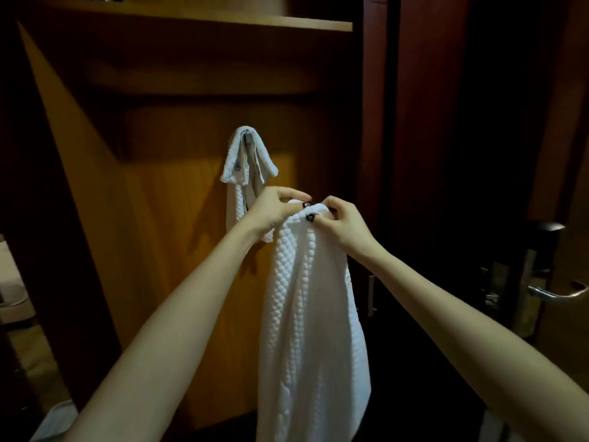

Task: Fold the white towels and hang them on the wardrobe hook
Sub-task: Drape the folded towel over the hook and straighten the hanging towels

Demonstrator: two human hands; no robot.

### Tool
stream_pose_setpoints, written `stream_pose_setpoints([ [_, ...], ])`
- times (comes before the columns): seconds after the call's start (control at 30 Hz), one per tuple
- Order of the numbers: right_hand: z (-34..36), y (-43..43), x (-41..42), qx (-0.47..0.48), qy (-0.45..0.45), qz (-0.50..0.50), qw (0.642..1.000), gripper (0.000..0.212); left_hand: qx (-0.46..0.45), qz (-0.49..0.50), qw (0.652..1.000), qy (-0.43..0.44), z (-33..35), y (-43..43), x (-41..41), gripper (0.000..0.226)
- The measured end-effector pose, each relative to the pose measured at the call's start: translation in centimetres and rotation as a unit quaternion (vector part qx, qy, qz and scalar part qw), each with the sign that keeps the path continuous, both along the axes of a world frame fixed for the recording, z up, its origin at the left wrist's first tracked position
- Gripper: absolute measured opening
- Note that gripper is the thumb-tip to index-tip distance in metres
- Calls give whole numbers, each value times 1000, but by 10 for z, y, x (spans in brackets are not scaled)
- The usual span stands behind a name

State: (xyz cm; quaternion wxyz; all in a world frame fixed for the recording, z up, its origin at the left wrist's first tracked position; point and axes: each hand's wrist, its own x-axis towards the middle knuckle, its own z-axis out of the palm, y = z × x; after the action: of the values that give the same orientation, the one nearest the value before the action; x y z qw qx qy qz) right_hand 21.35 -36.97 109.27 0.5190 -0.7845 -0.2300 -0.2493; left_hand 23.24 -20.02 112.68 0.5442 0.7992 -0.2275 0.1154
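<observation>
A white waffle-textured towel hangs long and folded in front of me, its top edge bunched between both hands. My left hand grips the top from the left, and my right hand pinches it from the right, the two almost touching. Behind and above them a second white towel is draped over a metal hook on the wooden wardrobe panel, its lower part hidden by my left hand and the held towel.
The wardrobe's orange-brown back panel fills the middle, with a wooden shelf overhead. A dark door with a silver lever handle and lock plate stands at the right. Pale objects sit low at the far left.
</observation>
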Motion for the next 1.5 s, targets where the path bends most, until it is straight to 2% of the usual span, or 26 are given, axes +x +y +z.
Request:
stream_pose_setpoints([
  [0.13,-5,3,0,-1,-2,16,1000,17,-30,-30,999,24,-9,9,-4,19],
  [0.23,-9,0,1,-44,27,16,999,24,-59,88,991,-85,-11,9,2,9],
  [0.3,-14,-6,6,-70,93,61,991,28,-49,136,981,-133,-8,10,1,6],
  [0.37,-27,-16,15,-113,186,112,970,30,-41,165,973,-157,-5,16,1,7],
  [0.43,-38,-29,27,-190,218,98,952,30,-58,190,967,-162,-6,26,1,10],
  [0.53,-47,-45,44,-290,211,2,934,27,-73,242,952,-171,-7,38,2,13],
  [0.63,-55,-53,55,-348,181,-79,917,30,-59,275,941,-187,-10,50,7,16],
  [0.8,-73,-55,58,-349,106,-79,928,26,-64,306,930,-195,-14,72,12,17],
  [0.93,-77,-61,60,-402,149,-103,898,11,-99,304,926,-200,-10,85,13,16],
  [1.0,-83,-69,61,-385,157,-118,902,8,-103,312,922,-205,-9,89,14,16],
  [1.13,-81,-80,61,-306,161,-164,924,16,-121,335,913,-200,-9,100,14,17],
  [1.23,-75,-64,56,-281,163,-96,941,10,-107,309,926,-189,-9,93,13,17],
  [1.33,-77,-21,46,-251,169,1,953,45,-90,267,941,-185,-6,78,12,16],
  [1.43,-81,23,37,-177,148,68,971,53,-79,262,943,-189,3,72,12,15],
  [1.5,-82,49,31,-178,142,106,968,63,-72,271,941,-188,8,73,11,15],
])
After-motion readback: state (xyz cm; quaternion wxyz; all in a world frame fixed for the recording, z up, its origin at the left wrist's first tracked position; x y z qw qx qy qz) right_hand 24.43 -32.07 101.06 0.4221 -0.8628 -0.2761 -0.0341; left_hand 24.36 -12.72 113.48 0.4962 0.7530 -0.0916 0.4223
